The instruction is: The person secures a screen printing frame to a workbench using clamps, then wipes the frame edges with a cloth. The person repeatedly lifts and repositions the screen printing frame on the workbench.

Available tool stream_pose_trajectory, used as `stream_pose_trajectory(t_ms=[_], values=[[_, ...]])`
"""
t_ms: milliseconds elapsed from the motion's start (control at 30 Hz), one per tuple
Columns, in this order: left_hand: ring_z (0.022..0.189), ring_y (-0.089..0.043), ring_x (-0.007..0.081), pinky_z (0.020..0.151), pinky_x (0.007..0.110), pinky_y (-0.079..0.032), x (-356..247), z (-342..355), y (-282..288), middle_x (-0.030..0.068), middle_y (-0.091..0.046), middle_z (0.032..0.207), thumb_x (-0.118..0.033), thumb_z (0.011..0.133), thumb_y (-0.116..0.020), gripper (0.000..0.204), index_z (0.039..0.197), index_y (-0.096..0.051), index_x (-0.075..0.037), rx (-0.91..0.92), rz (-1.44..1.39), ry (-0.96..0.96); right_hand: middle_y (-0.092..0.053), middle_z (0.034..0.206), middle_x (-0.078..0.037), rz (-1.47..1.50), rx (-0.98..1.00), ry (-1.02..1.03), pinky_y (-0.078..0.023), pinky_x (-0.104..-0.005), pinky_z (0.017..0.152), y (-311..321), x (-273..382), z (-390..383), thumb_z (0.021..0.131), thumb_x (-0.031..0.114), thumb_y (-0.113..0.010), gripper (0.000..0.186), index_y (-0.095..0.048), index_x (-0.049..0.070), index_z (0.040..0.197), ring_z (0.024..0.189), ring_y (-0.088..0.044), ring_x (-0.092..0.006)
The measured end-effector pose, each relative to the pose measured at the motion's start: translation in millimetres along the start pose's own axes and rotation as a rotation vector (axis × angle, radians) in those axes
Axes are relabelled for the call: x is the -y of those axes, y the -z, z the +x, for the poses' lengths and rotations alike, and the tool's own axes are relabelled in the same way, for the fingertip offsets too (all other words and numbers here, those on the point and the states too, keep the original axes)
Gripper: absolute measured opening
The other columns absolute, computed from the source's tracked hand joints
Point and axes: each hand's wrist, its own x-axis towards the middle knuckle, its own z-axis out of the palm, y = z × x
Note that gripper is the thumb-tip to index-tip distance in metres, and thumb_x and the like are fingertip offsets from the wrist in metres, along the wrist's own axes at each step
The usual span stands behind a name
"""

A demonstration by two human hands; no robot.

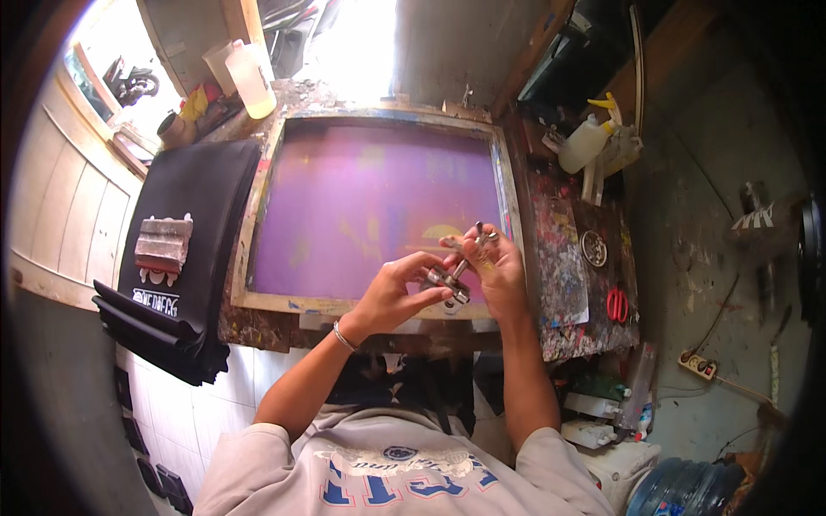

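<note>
A metal clamp [453, 288] is held in both hands, above the near right part of a purple screen [361, 198] that is set in a wooden frame [275, 302]. Its thicker, blocky end is gripped by the left hand [396, 292], between the thumb below and the fingers above, so that the end of the block is left showing past the thumb tip. From there the thin rod of the clamp is slanted up and away to the right, and its upper part is pinched in the fingers of the right hand [501, 273]. Both grips are narrow, closed around the metal; the exact contact of each fingertip cannot be told, since parts are hidden by the fingers.

The left forearm is angled inward from the lower left, with a bracelet [345, 337] worn at the wrist, and the hand is turned toward the right. The right forearm is held nearly upright in view, with the hand raised slightly farther from the body and its fingers bent inward to the left.

To the left of the frame, black cloths [206, 189] are stacked, and a small block [163, 245] is laid on them. Red scissors [617, 305] are seen on the stained table [559, 340] at the right.
</note>
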Motion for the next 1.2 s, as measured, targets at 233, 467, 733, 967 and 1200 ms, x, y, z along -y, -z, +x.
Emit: stream_pose_trajectory(t_ms=[233, 467, 733, 967, 1200], values=[[0.082, -0.068, 0.0307, 0.075, 0.040, -0.052, 11, 65, 33, 0.0147, -0.072, 0.093, -0.031, 0.084, -0.080, 0.037, 0.105, -0.069, -0.003, -0.156, 0.585, -0.177, -0.072, 0.084, -0.008, -0.493, -0.063, -0.049, -0.054, -0.0291, 0.063, 14, 7, 90, 0.094, 0.020, -0.074, 0.027, -0.058, -0.001, 0.103, 0.069, -0.068, -0.0136], [0.080, -0.065, 0.0325, 0.076, 0.043, -0.050, 54, 207, 91, 0.0152, -0.070, 0.086, -0.038, 0.089, -0.075, 0.035, 0.104, -0.074, -0.006, -0.238, 0.787, -0.179, -0.072, 0.084, -0.019, -1.013, -0.088, 0.037, -0.055, -0.0393, 0.072, 53, -1, 286, 0.086, 0.029, -0.079, 0.037, -0.067, -0.005, 0.091, 0.080, -0.073, -0.0268], [0.118, -0.051, 0.0267, 0.097, 0.047, -0.035, 112, 298, 136, 0.0064, -0.066, 0.109, -0.049, 0.092, -0.067, 0.039, 0.103, -0.077, -0.013, -0.349, 0.945, -0.039, -0.072, 0.082, -0.020, -1.266, 0.010, -0.031, -0.053, -0.0397, 0.071, 68, -30, 424, 0.083, 0.036, -0.079, 0.040, -0.074, -0.002, 0.090, 0.076, -0.069, -0.0267], [0.124, -0.046, 0.0273, 0.099, 0.048, -0.029, 137, 304, 145, 0.0064, -0.057, 0.122, -0.047, 0.090, -0.069, 0.040, 0.113, -0.069, -0.014, -0.352, 1.046, -0.078, -0.074, 0.093, -0.025, -1.368, 0.232, -0.195, -0.055, -0.0405, 0.077, 85, -29, 449, 0.079, 0.045, -0.082, 0.048, -0.077, -0.002, 0.091, 0.086, -0.072, -0.0308], [0.124, -0.051, 0.0263, 0.108, 0.050, -0.024, 135, 321, 128, 0.0129, -0.060, 0.118, -0.043, 0.095, -0.060, 0.050, 0.119, -0.060, 0.001, -0.345, 1.362, -0.238, -0.074, 0.095, -0.024, -1.428, 0.159, -0.195, -0.056, -0.0397, 0.079, 76, -26, 470, 0.079, 0.033, -0.079, 0.038, -0.076, -0.003, 0.092, 0.087, -0.072, -0.0306]])
